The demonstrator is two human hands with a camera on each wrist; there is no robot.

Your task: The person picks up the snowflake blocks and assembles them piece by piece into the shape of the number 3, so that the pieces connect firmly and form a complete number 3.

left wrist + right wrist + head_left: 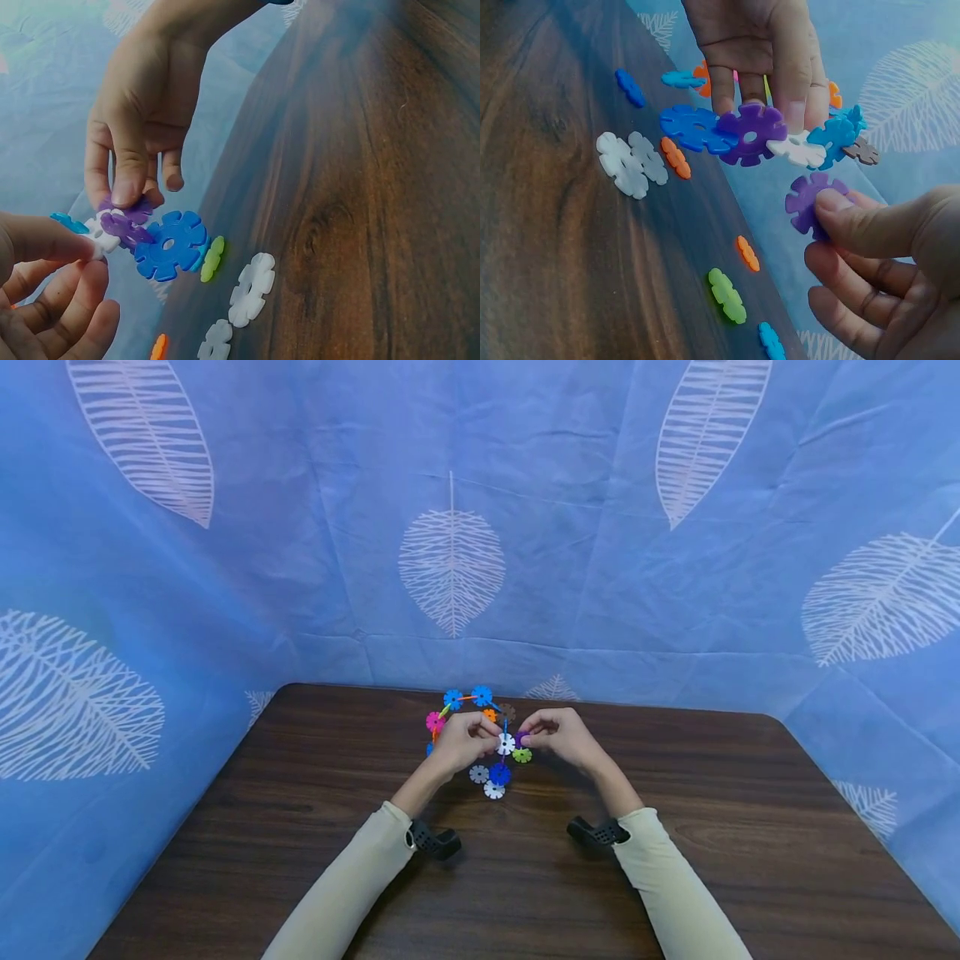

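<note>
My left hand [462,742] pinches a white notched disc [796,153] between thumb and fingers. That disc belongs to a linked chain: on one side come a purple disc [735,146] and a dark blue disc [682,120], on the other a light blue disc [829,140]. Close by on the right, my right hand [564,737] pinches a separate purple disc [804,199] by its edge, facing the chain's white disc. More of the chain curves away behind the left hand, through a pink disc [434,721] and blue discs [482,690]; the hand partly hides it.
On the dark wooden table [712,860] near the hands lie a loose white disc [619,169], a grey disc [651,163], a green disc [727,296] and small orange discs [676,158]. A blue leaf-patterned cloth [562,568] hangs behind the table's far edge.
</note>
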